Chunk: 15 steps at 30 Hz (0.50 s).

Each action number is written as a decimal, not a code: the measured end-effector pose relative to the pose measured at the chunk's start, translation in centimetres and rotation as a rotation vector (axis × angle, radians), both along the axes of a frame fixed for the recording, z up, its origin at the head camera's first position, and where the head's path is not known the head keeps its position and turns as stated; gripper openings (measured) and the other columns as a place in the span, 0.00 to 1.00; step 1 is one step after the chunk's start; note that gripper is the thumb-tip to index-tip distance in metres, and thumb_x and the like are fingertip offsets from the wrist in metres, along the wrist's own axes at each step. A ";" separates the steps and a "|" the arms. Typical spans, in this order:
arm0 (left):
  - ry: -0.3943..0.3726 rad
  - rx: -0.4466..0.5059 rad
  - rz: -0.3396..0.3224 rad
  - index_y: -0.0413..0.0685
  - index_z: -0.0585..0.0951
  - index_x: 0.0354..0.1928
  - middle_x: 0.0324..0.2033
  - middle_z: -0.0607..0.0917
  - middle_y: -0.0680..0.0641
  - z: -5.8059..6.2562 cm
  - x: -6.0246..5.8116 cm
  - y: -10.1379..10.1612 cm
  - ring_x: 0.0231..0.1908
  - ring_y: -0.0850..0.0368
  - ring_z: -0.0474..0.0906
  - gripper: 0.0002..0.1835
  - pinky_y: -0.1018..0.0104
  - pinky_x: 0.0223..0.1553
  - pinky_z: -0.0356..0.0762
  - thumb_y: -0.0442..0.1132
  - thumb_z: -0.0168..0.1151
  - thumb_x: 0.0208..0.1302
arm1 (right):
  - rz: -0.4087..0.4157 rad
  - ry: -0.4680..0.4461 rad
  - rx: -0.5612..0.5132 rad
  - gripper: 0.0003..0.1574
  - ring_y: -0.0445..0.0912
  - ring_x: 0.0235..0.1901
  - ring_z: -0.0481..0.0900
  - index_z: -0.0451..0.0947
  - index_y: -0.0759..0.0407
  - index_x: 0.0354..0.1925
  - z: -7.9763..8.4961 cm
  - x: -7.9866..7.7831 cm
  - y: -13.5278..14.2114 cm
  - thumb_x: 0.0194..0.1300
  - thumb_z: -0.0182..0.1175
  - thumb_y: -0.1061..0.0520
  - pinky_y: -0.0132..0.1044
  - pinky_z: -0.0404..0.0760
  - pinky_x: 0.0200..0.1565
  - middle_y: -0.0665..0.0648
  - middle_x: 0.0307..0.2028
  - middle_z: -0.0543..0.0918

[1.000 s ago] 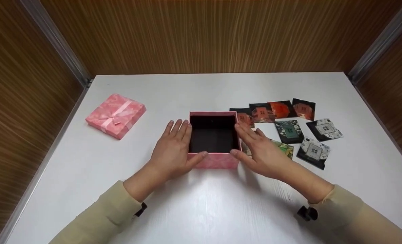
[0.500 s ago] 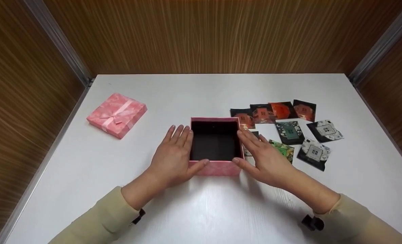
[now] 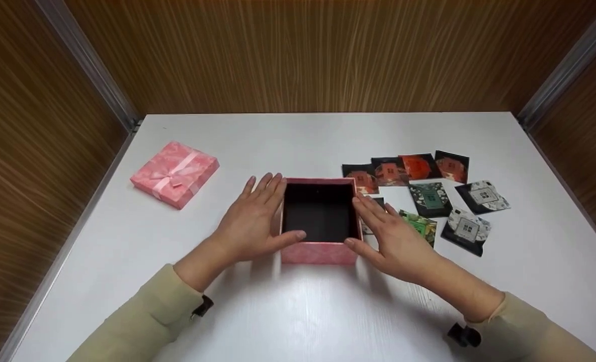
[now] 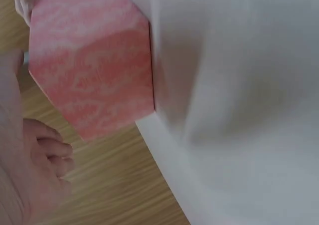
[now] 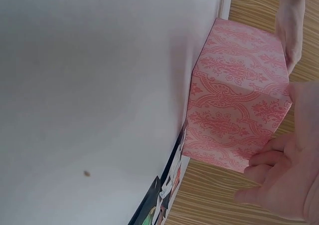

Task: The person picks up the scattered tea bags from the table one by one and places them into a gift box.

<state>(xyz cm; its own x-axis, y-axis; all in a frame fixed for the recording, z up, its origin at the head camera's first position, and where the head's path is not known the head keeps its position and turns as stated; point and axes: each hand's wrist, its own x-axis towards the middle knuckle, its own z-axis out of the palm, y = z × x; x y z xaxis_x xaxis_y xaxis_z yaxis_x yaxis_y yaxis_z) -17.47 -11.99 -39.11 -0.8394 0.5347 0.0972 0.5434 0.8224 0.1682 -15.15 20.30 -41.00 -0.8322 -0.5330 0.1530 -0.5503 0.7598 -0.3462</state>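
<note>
The left hand (image 3: 250, 221), fingers extended, grips nothing beside the pink box (image 3: 320, 254) at the frame's centre; the right hand (image 3: 398, 239) lays straight fingers along its right side. The box looks light and stiff, probably best held by opposite walls. Left-hand contact is unclear; the right hand partly hides packets (image 3: 422, 224) at right centre.

Partitioned booth or workstation by the look of it; lab vs office, couldn't tell; white table (image 3: 257, 141) sat hemmed in by wood-grain panels (image 3: 298, 55) at back and both sides; grey metal-looking strips (image 3: 85, 60) lined the corners
</note>
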 end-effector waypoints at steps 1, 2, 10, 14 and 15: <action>-0.021 -0.001 -0.010 0.37 0.51 0.84 0.83 0.52 0.38 0.0 -0.4 -0.2 0.83 0.43 0.43 0.63 0.48 0.82 0.34 0.83 0.46 0.67 | 0.000 -0.002 0.001 0.53 0.57 0.80 0.59 0.56 0.64 0.83 0.0 0.0 0.0 0.78 0.57 0.32 0.64 0.57 0.77 0.61 0.83 0.57; -0.045 -0.004 -0.018 0.38 0.49 0.85 0.84 0.50 0.39 0.0 -0.7 -0.3 0.84 0.44 0.40 0.65 0.48 0.82 0.33 0.84 0.46 0.65 | -0.001 -0.003 0.001 0.53 0.57 0.80 0.59 0.56 0.64 0.83 0.0 0.0 0.0 0.78 0.56 0.32 0.63 0.57 0.77 0.61 0.83 0.56; -0.105 -0.017 -0.084 0.40 0.45 0.85 0.85 0.44 0.42 -0.2 -2.4 -0.8 0.84 0.48 0.36 0.71 0.50 0.82 0.33 0.86 0.52 0.58 | -0.002 -0.009 0.003 0.54 0.57 0.80 0.58 0.55 0.63 0.83 -0.1 0.0 0.0 0.78 0.56 0.32 0.63 0.56 0.77 0.61 0.83 0.56; -0.136 -0.015 -0.104 0.39 0.45 0.85 0.85 0.45 0.42 -0.2 -2.5 -0.8 0.84 0.48 0.36 0.71 0.50 0.82 0.33 0.85 0.54 0.58 | 0.002 -0.006 -0.002 0.53 0.56 0.80 0.58 0.55 0.63 0.83 -0.1 0.0 0.0 0.78 0.57 0.32 0.63 0.57 0.77 0.61 0.83 0.57; -0.138 -0.015 -0.107 0.39 0.45 0.85 0.85 0.45 0.41 -0.3 -2.4 -0.8 0.84 0.48 0.36 0.71 0.50 0.82 0.33 0.85 0.54 0.58 | 0.004 -0.005 -0.004 0.53 0.56 0.80 0.58 0.55 0.63 0.83 0.0 0.0 0.1 0.78 0.57 0.33 0.63 0.57 0.77 0.61 0.83 0.57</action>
<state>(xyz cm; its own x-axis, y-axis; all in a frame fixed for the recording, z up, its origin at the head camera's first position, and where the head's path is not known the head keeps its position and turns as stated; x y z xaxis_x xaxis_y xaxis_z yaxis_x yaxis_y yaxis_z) -19.92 -12.80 -39.38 -0.7824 0.6223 -0.0241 0.6005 0.7641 0.2356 -15.10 20.36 -41.04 -0.8309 -0.5354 0.1512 -0.5514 0.7565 -0.3517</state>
